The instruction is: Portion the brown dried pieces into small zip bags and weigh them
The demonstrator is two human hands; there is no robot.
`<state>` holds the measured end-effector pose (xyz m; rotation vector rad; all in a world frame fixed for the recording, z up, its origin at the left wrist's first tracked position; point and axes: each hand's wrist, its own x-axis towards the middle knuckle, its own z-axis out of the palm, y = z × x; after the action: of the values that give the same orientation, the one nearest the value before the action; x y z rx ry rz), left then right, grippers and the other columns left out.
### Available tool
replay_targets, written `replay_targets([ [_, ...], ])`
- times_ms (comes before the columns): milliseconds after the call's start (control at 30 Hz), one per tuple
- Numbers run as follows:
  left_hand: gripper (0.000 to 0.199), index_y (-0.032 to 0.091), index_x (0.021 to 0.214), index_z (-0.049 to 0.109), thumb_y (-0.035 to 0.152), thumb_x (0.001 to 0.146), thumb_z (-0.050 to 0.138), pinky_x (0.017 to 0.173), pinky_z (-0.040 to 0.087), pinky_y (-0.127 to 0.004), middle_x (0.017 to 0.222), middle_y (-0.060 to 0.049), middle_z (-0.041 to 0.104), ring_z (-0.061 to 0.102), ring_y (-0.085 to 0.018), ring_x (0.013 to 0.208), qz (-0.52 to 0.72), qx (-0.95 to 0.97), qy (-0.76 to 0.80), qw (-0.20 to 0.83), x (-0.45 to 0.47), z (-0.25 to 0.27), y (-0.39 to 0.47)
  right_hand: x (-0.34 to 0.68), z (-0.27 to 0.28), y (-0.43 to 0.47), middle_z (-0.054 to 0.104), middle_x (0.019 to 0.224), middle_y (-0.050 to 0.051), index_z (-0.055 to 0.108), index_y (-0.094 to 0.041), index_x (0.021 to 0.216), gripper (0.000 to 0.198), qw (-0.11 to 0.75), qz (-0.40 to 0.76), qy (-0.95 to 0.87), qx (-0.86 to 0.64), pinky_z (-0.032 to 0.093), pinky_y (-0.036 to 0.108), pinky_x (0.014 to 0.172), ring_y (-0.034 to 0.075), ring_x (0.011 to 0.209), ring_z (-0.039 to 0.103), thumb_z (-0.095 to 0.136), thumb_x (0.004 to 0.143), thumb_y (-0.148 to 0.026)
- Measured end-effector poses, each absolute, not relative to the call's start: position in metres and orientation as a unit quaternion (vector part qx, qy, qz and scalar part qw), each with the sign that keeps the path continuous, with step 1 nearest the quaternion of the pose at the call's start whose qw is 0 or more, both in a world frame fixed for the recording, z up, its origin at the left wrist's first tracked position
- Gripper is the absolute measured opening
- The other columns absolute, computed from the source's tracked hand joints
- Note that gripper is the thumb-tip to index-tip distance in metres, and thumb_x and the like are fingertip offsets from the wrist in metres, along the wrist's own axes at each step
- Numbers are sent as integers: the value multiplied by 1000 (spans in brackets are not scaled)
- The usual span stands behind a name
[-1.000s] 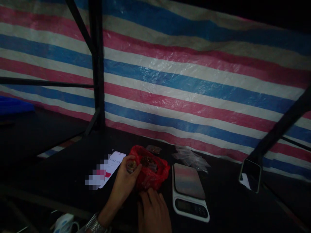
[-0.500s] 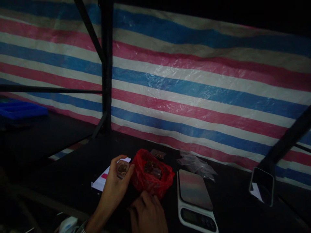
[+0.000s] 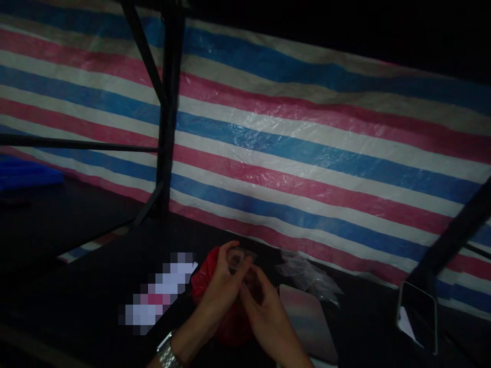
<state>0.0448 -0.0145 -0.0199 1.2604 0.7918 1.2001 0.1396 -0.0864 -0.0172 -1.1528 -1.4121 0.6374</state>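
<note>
Pinching a clear crinkly pouch (image 3: 241, 257) (over red bag (image 3: 230, 322)), both hands.

bare dark tabletop (image 3: 88, 286) left, scale (image 3: 307, 322) and plastic bags (image 3: 307, 271) crowding right

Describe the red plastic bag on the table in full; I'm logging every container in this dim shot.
The red plastic bag is thin, crinkled film, slumped on the dark table. It is mostly hidden: the left hand and right hand are in front of it, handling a small clear packet above it. Whether its mouth is open, and what it contains, cannot be made out. A kitchen scale stands to the right of it, and a pixelated paper lies to the left.
</note>
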Motion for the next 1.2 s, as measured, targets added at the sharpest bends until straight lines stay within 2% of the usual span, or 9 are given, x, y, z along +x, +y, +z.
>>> replay_targets([
  [100,66,25,134,48,63,83,67,92,61,-43,118,-10,75,77,-28,107,493,534,327,604,52,-32,-12,148,-28,-85,79,125,9,70,-24,131,33,578,289,-580,-496,60,40,105,24,116,77,66,98,-24],
  [200,71,28,139,47,57,80,74,104,56,-43,129,-9,71,70,-27,122,509,564,317,568,42,-40,-14,164,-31,-80,80,119,7,76,-24,121,27,523,245,-590,-563,60,39,103,25,112,76,69,95,-22],
  [267,62,30,138,50,53,84,72,110,52,-45,132,-7,68,66,-27,127,550,595,347,473,30,-42,-15,176,-31,-75,79,117,7,77,-25,119,29,467,157,-617,-613,59,41,101,26,112,75,70,93,-16],
  [367,37,28,120,62,49,89,62,109,48,-54,124,-10,69,63,-33,124,595,618,454,241,13,-45,-11,188,-31,-66,76,116,6,77,-28,121,41,348,17,-679,-647,58,45,100,29,111,72,70,88,-6],
  [433,40,25,120,65,45,85,62,107,47,-60,126,-14,68,60,-39,125,570,630,509,137,6,-52,-4,190,-34,-62,75,114,7,76,-30,123,41,278,-51,-712,-643,58,45,96,30,107,72,71,89,-6],
  [467,44,24,122,65,42,82,63,105,48,-61,126,-15,68,60,-41,124,546,641,524,128,4,-57,-1,189,-36,-61,75,113,7,76,-30,124,39,251,-79,-723,-639,58,45,92,29,104,72,71,91,-8],
  [633,37,25,119,65,35,86,52,97,56,-50,114,-10,76,71,-34,110,498,655,528,213,-3,-79,7,179,-54,-62,76,115,8,70,-26,133,37,209,-166,-727,-633,57,45,85,30,102,70,66,98,-14],
  [867,42,26,115,62,58,91,51,78,60,-43,107,-8,75,75,-30,92,550,547,536,333,-10,-71,4,168,-59,-72,75,121,8,68,-27,136,43,238,-159,-714,-639,54,44,89,29,106,68,59,99,-8],
  [1200,36,24,115,62,49,96,44,90,58,-47,111,-10,70,70,-31,101,554,529,576,286,-6,-58,5,161,-56,-68,76,119,7,70,-24,132,44,294,-104,-678,-666,54,43,92,27,106,67,62,95,-2],
])
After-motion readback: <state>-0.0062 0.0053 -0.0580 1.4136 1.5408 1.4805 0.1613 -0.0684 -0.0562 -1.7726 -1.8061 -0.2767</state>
